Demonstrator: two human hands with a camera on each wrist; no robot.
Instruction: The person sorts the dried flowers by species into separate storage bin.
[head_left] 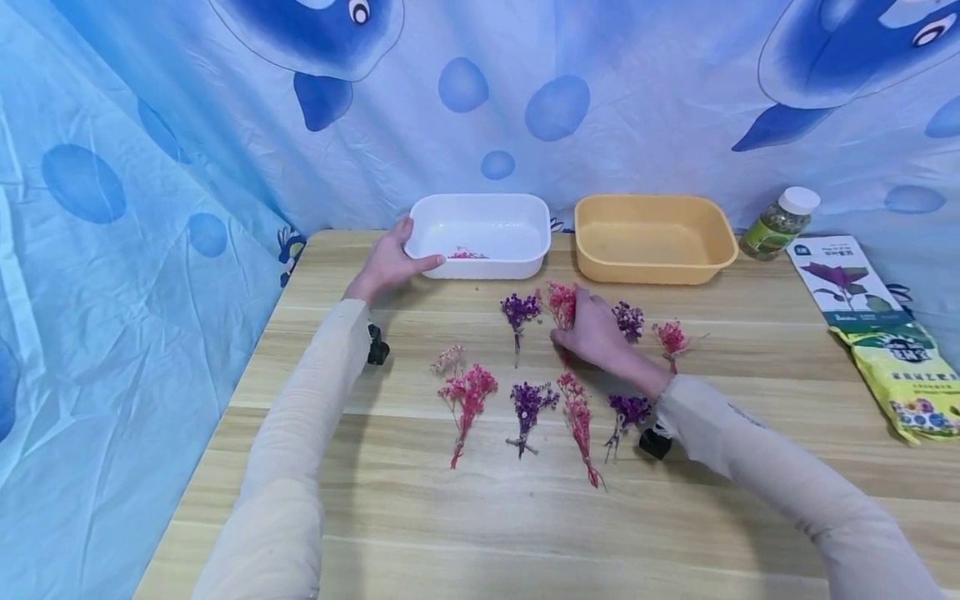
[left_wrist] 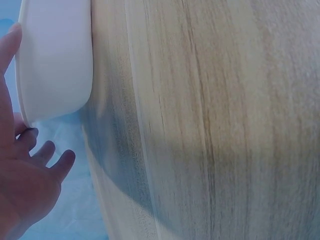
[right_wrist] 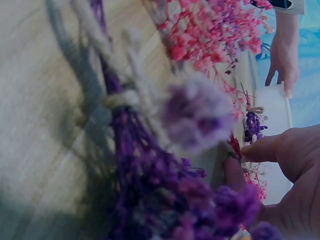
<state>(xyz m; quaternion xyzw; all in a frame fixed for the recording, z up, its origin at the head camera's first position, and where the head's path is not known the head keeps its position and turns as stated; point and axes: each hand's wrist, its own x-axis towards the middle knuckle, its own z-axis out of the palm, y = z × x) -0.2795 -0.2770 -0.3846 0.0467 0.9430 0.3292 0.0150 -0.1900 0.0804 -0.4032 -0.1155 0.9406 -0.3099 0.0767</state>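
My left hand point(head_left: 390, 260) grips the left end of a white plastic basin point(head_left: 536, 265), its thumb on the front rim. In the left wrist view, the fingers reach round the corner of the basin point(left_wrist: 57, 60). Some pink blossom lies inside. My right hand point(head_left: 596, 332) pinches the stems of a pink dried-flower bunch point(head_left: 561, 302) between thumb and finger. Beside it lie a purple bunch point(head_left: 519, 310) and another purple bunch point(head_left: 628, 320). Close up in the right wrist view, a purple bunch point(right_wrist: 145, 170) tied with cord partly blocks the sight of the right hand point(right_wrist: 300, 175).
A yellow basin point(head_left: 656, 273) stands right of the white one, then a white-capped jar point(head_left: 780, 223). A printed packet point(head_left: 847, 279) and a yellow bag point(head_left: 911, 375) lie at the right edge. Several pink and purple bunches, including a pink one point(head_left: 467, 396), lie in a nearer row.
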